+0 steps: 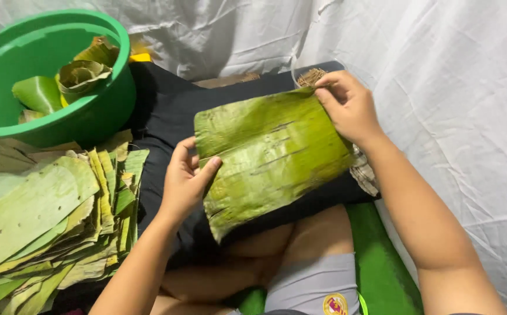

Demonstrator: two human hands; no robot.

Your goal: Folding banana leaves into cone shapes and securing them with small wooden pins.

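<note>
Left hand (pixel 184 178): fingers curled, thumb on top, pinching the near-left edge of a banana leaf piece (pixel 271 154). Right hand (pixel 349 105): fingertips closed on the leaf's far-right corner, thumb tucked under, not visible. Leaf is held flat between both hands, above the black cloth (pixel 166 111) over the lap, tilted so the right corner sits higher. Dull side up, some brown streaks.

Just behind the right hand, a clear container of thin brown sticks (pixel 310 76) at the cloth's far edge. Stack of cut leaves (pixel 43 216) lies past the cloth's left edge. Green basin (pixel 90 114) at far left holds rolled leaf pieces (pixel 81 76). White sheet (pixel 452 87) hangs behind and to the right.

Step, as I judge it: leaf picked and spread, shaping not started. Next move likely needs both grips to turn inward together; dry streaked areas could crack.
</note>
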